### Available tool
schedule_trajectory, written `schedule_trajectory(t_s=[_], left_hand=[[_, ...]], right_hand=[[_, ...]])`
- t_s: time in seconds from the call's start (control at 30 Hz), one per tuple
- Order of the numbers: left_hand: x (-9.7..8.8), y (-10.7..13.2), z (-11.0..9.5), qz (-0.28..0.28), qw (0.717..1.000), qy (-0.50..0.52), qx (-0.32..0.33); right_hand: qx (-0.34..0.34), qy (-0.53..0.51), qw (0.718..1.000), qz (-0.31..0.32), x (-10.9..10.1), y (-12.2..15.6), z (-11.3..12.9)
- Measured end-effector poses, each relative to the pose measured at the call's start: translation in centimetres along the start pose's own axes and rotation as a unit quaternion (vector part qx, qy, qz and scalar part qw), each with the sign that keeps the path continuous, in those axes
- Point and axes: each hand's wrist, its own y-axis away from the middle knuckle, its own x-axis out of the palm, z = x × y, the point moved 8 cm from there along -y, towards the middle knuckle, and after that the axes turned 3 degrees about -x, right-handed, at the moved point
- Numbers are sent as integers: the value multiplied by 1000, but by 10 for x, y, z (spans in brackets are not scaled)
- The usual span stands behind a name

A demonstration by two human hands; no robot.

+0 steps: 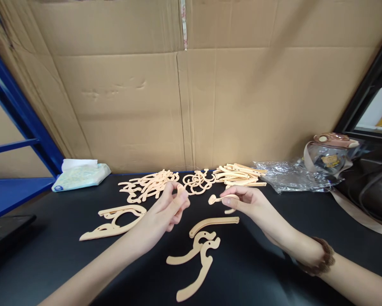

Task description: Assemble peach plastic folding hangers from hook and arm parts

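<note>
Well left of the left hand, see a tissue pack (82, 181); nearer, partly hidden behind the wrist, a joined frame (104, 231) lying flat. Beyond the left hand, find a tangled pile of hook-ended arms (157, 185). In the left hand (167, 209), pinching a small pale part (179, 189), mostly hidden; could drop it by squeezing off-centre. Between the hands, farther off, find loose ring-like hooks (197, 182); nearer, a curved strip (214, 221) and two overlapping arms (205, 256) on the tabletop (257, 263). Could knock these askew by lowering a wrist. In the right hand (250, 203), pinching a slim round-ended piece (212, 199), disc toward the left hand; could twist or crack it by pressing too hard. Under the right fingers, note a pale curved end (230, 211); cannot tell whether held or lying. Beyond the right hand, find stacked strips (237, 173), then crumpled clear plastic (286, 176), apt to hide stray parts.
</note>
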Motion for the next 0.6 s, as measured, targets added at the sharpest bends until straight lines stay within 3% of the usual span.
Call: schedule_trajectory(t_s=[0.1,0.2,0.37,0.47,0.6], left_hand=[[3,4,-14,-2,994,-87,68],[11,7,-17,18,977,-195,84],[16,11,-18,2,917,-386,102],[20,14,-22,0,902,-413,122],[30,15,-20,21,908,-398,131]], right_hand=[[-32,17,999,23,2,0,6],[-55,60,995,50,7,3,11],[-86,99,988,78,15,9,18],[-77,57,990,101,19,12,18],[-50,7,991,128,25,16,17]])
